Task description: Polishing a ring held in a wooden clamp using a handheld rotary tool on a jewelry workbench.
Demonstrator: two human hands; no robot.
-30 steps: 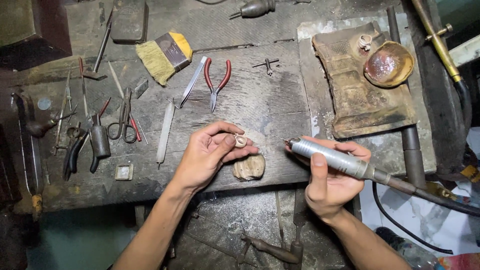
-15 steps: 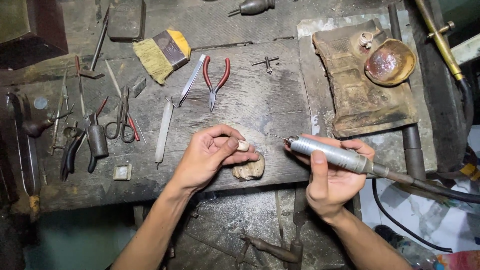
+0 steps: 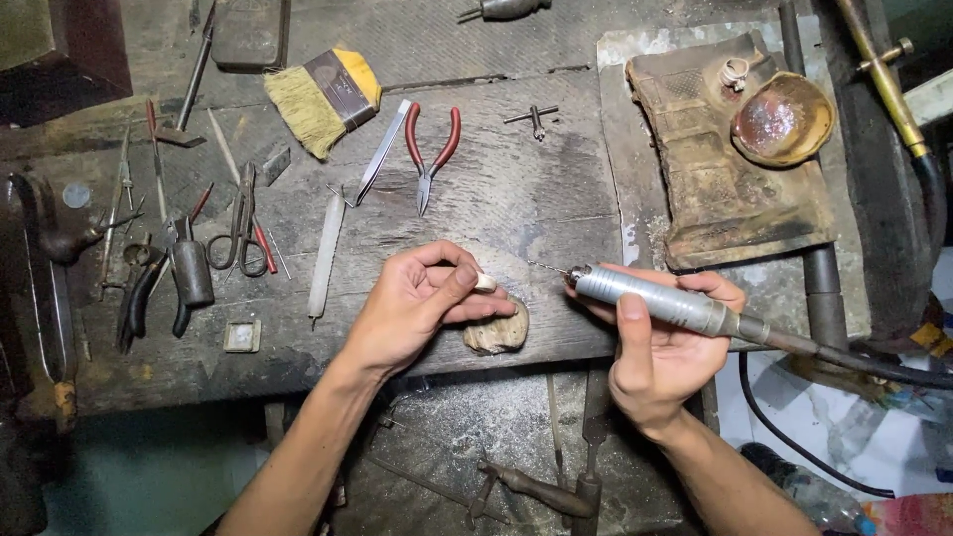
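My left hand (image 3: 422, 308) pinches a small pale piece (image 3: 484, 282) between thumb and fingers, resting over a worn wooden bench peg (image 3: 499, 335) at the bench's front edge. My right hand (image 3: 660, 347) grips a silver rotary handpiece (image 3: 655, 300) with a thin bit (image 3: 549, 268) pointing left, its tip a short way from the pale piece. A dark flexible shaft (image 3: 854, 362) runs from the handpiece off to the right.
On the worn wooden bench (image 3: 536, 189) lie red-handled pliers (image 3: 429, 154), a yellow brush (image 3: 320, 97), scissors (image 3: 242, 223), a white stick (image 3: 326, 256), files and small tools at left. A charred soldering block (image 3: 725, 189) with a round dish (image 3: 784, 119) sits at right.
The view has shifted slightly. My right hand has brought the handpiece tip a little closer to the piece in my left hand.
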